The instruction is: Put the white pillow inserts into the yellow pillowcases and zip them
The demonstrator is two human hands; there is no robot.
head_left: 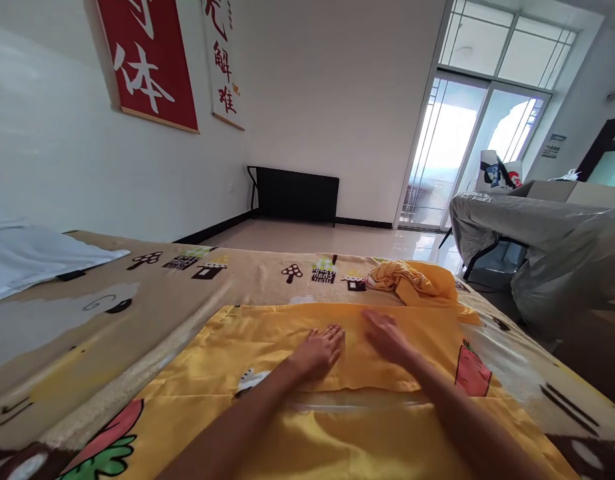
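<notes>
White wall (pixel 312 113) rises behind everything, with tall glass doors (pixel 442 147) to the right letting daylight onto a shiny floor (pixel 282 235). Nearer, a beige printed blanket (pixel 187 293) covers a broad raised surface whose kind I cannot tell. Off to the right stands furniture under a grey plastic sheet (pixel 532 217); a black panel (pixel 297 195) sits low by the wall.

Across the blanket's near part lies the glossy yellow cloth (pixel 267 323), one band laid flat over another layer, its lower edge slightly rippled. A rumpled yellow bundle (pixel 422 283) rests just beyond its far right edge.

Both hands work on the band, the grip clamped on nothing that shows. The left hand (pixel 320 352) lies palm down, fingers extended; the right hand (pixel 387 339) is blurred, its fingers seemingly straight, and whether it presses or skims I cannot tell. Satin like this probably slides easily, so light, flat palms should suit it, one steadying while the other strokes outward. Too much push could shift the upper layer and bunch the edge near the strawberry print (pixel 472 370).
</notes>
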